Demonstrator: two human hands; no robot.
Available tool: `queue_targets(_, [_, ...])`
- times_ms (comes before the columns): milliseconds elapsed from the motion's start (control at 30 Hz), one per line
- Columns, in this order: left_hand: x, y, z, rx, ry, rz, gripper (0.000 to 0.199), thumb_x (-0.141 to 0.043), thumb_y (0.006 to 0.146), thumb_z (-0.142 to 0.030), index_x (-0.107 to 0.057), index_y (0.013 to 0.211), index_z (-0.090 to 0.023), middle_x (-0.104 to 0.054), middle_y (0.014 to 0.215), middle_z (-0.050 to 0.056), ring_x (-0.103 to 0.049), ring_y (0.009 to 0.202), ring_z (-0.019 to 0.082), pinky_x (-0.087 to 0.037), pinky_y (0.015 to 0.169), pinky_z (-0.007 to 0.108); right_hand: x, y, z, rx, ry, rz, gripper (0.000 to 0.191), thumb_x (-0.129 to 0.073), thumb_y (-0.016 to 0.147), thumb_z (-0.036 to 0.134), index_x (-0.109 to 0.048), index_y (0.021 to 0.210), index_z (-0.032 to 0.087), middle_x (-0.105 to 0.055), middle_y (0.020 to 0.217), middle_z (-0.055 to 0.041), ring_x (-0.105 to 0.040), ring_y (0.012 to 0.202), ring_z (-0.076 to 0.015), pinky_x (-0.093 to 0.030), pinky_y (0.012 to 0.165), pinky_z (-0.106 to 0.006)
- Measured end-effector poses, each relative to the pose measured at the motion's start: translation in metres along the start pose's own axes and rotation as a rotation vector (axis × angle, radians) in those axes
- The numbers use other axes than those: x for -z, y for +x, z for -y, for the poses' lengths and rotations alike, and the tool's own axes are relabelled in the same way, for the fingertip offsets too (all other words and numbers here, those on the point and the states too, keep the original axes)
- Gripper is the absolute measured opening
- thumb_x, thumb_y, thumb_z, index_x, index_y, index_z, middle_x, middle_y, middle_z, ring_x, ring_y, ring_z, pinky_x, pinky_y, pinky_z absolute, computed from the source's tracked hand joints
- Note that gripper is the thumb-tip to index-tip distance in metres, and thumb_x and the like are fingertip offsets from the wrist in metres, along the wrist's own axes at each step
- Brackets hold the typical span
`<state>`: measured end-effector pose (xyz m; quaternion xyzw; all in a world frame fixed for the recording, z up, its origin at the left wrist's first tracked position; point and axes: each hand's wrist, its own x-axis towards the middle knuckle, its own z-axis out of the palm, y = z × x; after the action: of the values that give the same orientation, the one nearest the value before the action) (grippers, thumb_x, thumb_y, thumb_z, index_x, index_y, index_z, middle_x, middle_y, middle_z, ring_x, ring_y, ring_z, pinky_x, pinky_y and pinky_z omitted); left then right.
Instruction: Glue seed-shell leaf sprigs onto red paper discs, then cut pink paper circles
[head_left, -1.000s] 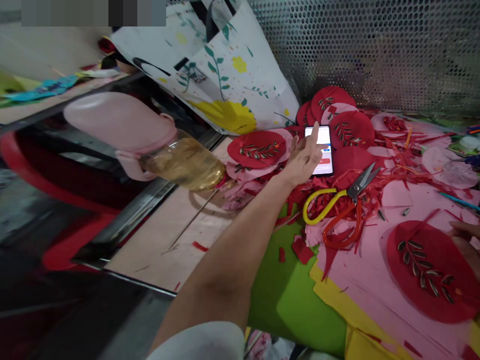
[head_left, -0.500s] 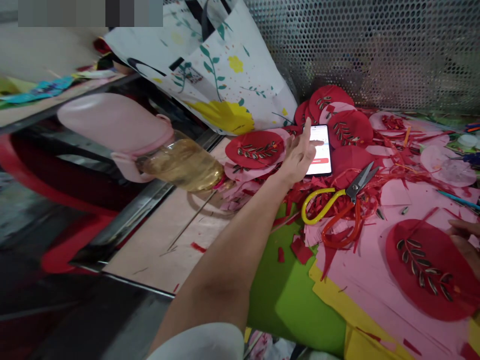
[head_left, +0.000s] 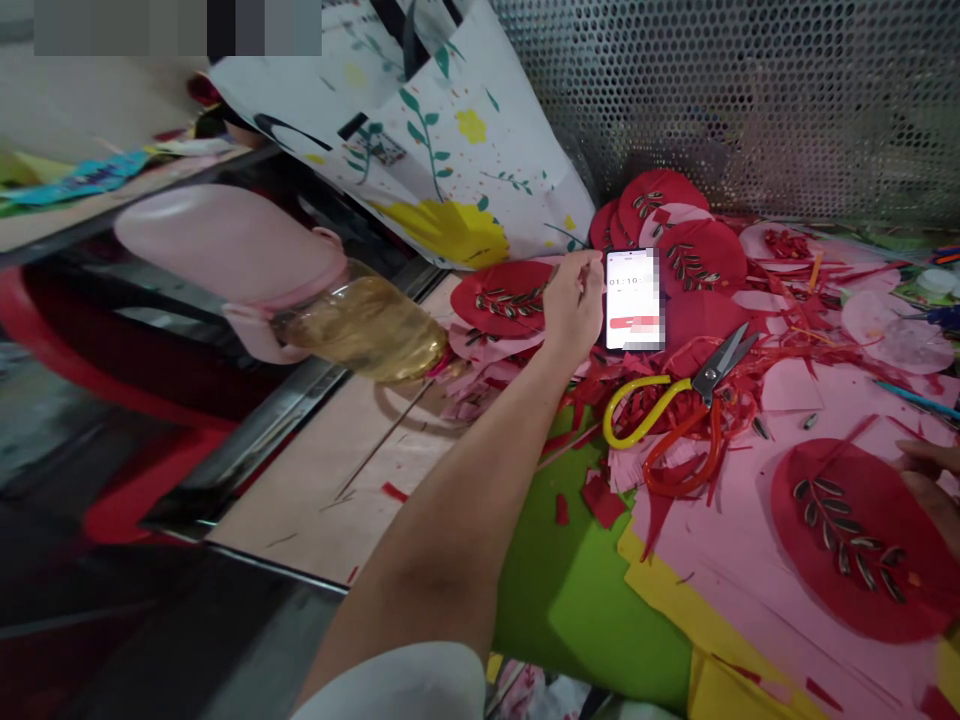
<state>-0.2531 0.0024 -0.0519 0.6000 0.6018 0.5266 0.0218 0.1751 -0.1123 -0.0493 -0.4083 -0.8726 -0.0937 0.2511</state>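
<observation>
Head view: the phone (head_left: 628,300) lies screen up on the far heap of paper pieces, seemingly placed there so its lit screen faces the person and can be reached from the left. Near it, the scissors (head_left: 709,378) rest with blades slightly parted on red scraps, handles towards the near side, probably handy for picking up. At the right, a red disc (head_left: 814,575) bearing dark, seed-like pieces in a branch pattern lies flat on a pink sheet (head_left: 720,570), which likely keeps the pattern undisturbed.

The left arm reaches from the near side, forearm slanting far and right. The left hand (head_left: 574,305) is beside the phone's left edge, fingers curled in narrow with nothing visible in them; contact with the edge is unclear. The right hand (head_left: 934,490), cut off by the frame, is at the disc's right side; its grip cannot be told.
</observation>
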Motion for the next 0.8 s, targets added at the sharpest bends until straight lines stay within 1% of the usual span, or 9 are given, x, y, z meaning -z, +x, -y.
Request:
queue_targets(67, [0.0015,0.0005,-0.0012,-0.022,0.046,-0.039,0.05,-0.032,0.093,-0.064,-0.059,0.091,-0.021,-0.064,0.079,0.005,-0.061,0.079,0.019,-0.045,0.075,0.033,0.0,-0.0001,-0.0002,-0.009,0.002,0.0,0.023,-0.045,0.097,0.036,-0.057,0.106,0.019,-0.063,0.077,-0.0038,-0.058,0.068,-0.0163,-0.045,0.067,-0.03])
queue_targets(167, [0.0014,0.0021,-0.002,-0.033,0.083,-0.086,0.055,-0.027,0.09,-0.07,-0.051,0.08,-0.022,-0.058,0.075,0.004,-0.058,0.074,0.018,-0.042,0.071,0.032,0.0,0.0,-0.0004,-0.007,-0.006,0.004,0.022,-0.045,0.096,0.035,-0.057,0.105,0.02,-0.064,0.079,-0.0047,-0.059,0.07,-0.0174,-0.046,0.069,-0.032])
queue_targets(267, [0.0001,0.0032,-0.0024,-0.022,0.072,-0.115,0.056,-0.025,0.088,-0.073,-0.046,0.075,-0.022,-0.054,0.071,0.002,-0.055,0.068,0.016,-0.04,0.068,0.031,-0.0002,-0.0007,-0.0009,-0.004,-0.02,0.012,0.021,-0.045,0.096,0.035,-0.056,0.105,0.02,-0.063,0.077,-0.0045,-0.059,0.07,-0.018,-0.046,0.068,-0.032])
queue_targets(433, [0.0,0.0026,-0.0045,-0.032,0.078,-0.121,0.055,-0.026,0.09,-0.07,-0.041,0.067,-0.023,-0.048,0.063,0.0,-0.052,0.064,0.016,-0.039,0.066,0.031,-0.0009,-0.0028,-0.0027,-0.015,0.003,0.013,0.02,-0.047,0.095,0.034,-0.056,0.107,0.021,-0.064,0.08,-0.0052,-0.06,0.072,-0.0187,-0.047,0.068,-0.032])
queue_targets(600, [0.0019,0.0028,-0.0062,-0.041,0.091,-0.113,0.058,-0.028,0.09,-0.07,-0.032,0.057,-0.023,-0.038,0.054,-0.002,-0.043,0.057,0.014,-0.034,0.061,0.03,-0.0008,-0.0018,-0.002,-0.003,0.003,0.013,0.019,-0.047,0.095,0.033,-0.057,0.106,0.021,-0.061,0.074,-0.0023,-0.058,0.068,-0.0173,-0.046,0.066,-0.031])
queue_targets(800, [0.0038,0.0029,-0.0101,-0.062,0.072,-0.114,0.058,-0.035,0.091,-0.067,-0.029,0.053,-0.022,-0.036,0.05,-0.002,-0.039,0.055,0.014,-0.032,0.059,0.031,-0.001,-0.0023,-0.0027,0.002,-0.003,0.009,0.022,-0.045,0.096,0.035,-0.057,0.105,0.02,-0.063,0.078,-0.0031,-0.059,0.069,-0.0164,-0.046,0.067,-0.03])
